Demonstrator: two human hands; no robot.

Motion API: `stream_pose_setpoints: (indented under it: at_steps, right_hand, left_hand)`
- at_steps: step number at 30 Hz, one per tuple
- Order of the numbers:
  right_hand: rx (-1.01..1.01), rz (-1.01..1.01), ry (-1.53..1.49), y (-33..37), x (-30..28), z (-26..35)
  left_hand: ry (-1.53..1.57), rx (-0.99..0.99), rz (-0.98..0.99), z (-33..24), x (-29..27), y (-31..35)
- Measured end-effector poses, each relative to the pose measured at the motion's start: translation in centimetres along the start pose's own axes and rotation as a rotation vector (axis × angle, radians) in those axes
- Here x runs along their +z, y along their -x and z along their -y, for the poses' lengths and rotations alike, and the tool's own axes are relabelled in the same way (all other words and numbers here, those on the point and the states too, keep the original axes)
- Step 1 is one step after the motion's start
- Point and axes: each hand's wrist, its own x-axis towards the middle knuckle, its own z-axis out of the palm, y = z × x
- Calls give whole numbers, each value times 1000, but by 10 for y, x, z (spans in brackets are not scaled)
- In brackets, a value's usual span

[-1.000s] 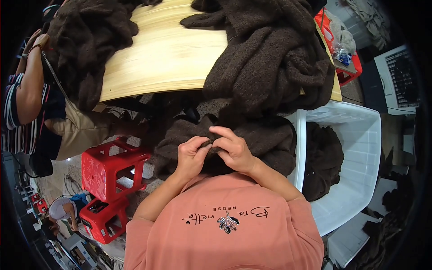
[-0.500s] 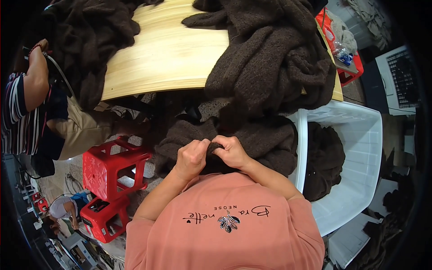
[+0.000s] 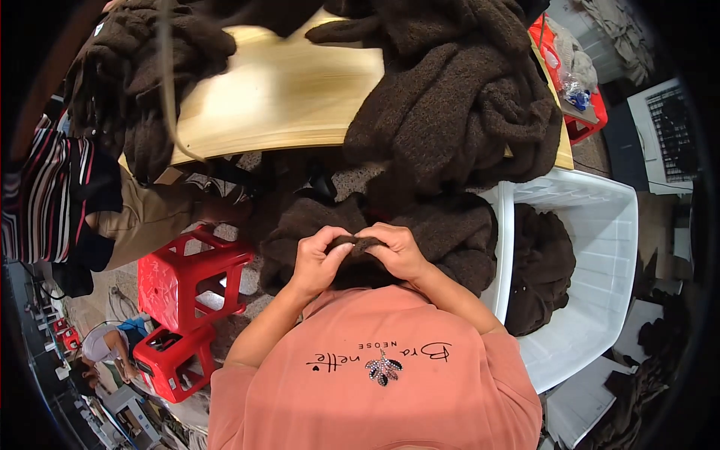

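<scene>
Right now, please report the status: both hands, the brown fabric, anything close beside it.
Left hand, right hand: both pinching dark brown knit fabric. Fabric bunched beyond the hands. White plastic bin at right side.

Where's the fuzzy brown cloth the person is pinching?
In the head view, the brown cloth is near the middle, pinched between the left hand and right hand, above the pink shirt and left of the white bin.

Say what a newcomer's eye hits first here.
Probably the salmon shirt at bottom centre, with the left hand and right hand just above it, pinching dark brown fabric. Then the red stools at lower left and the white bin at right.
</scene>
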Motion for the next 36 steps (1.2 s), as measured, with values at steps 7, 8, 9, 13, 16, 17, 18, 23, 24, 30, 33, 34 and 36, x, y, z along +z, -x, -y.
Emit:
stream_pose_setpoints:
  at_steps: [7,8,9,13,16,17,18,23,24,30,33,34,36]
  right_hand:
    - [277,-142,-138,7,-9,-5]
    - [249,-95,-67,5,-7,-2]
    - [219,-47,4,2,-4,3]
    - [128,130,-82,1,3,2]
    - [243,53,-147,6,2,-11]
    - [243,54,-147,6,3,-11]
    - [251,-9,-192,6,5,-8]
    - [-16,-70,88,5,8,12]
    - [-19,-56,151,4,7,11]
    - [121,-106,17,3,8,1]
    - [-31,-30,160,4,9,6]
    - [-47,-50,151,1,9,7]
    - [10,-66,134,2,9,2]
  left_hand:
    - [69,-76,31,10,0,7]
    - [70,-75,33,8,2,5]
    - [0,20,12,5,5,4]
    - [-39,100,-21,0,11,3]
    - [-89,79,-75,-5,12,3]
    - [-82,58,-110,-5,12,2]
    - [-158,38,-61,6,11,5]
    - [16,-106,53,11,10,5]
    - [70,-124,126,11,12,7]
    - [229,-274,84,16,2,0]
    - [274,-310,45,15,5,0]
    - [183,-271,130,17,5,4]
    - [109,-226,239,15,4,7]
